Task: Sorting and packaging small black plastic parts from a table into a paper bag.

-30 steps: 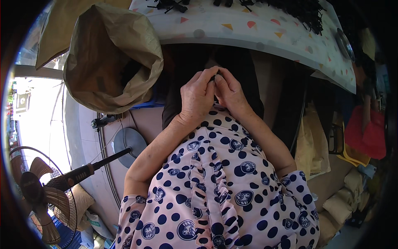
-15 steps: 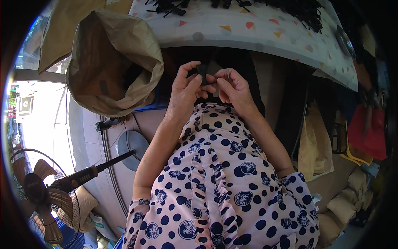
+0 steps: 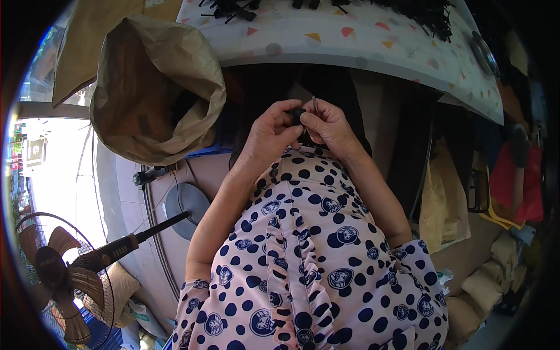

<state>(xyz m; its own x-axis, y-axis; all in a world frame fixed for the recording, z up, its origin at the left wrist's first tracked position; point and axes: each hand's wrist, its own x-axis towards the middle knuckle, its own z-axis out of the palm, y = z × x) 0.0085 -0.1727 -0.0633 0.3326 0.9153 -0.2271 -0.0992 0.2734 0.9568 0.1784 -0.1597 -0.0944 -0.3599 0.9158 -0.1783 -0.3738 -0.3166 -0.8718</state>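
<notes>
My left hand [image 3: 269, 131] is closed round a small dark piece [image 3: 297, 114], rounded at the end that shows. It looks like black plastic or rubber; most of it sits behind my fingers. My right hand [image 3: 331, 129] is pinched right beside it, with thumb and forefinger touching the piece's end. From between the right fingers a thin grey, metal-looking tool [image 3: 315, 104] sticks up; its lower part is hidden, so its kind is unclear. Both hands meet above my lap, just short of the table [image 3: 326, 49]. Many black parts with thin stems [image 3: 429, 20] lie heaped on the table's far side.
An open brown paper sack [image 3: 204, 64] stands left of my hands, dark inside. A fan [image 3: 52, 268] is at the lower left, with a round grey base [image 3: 186, 210] near my left forearm. A round metal dish [image 3: 485, 53] rests at the table's right edge.
The dark piece has tipped from upright to pointing toward my right hand. My left fingers have curled round it, and the two hands have come together.
</notes>
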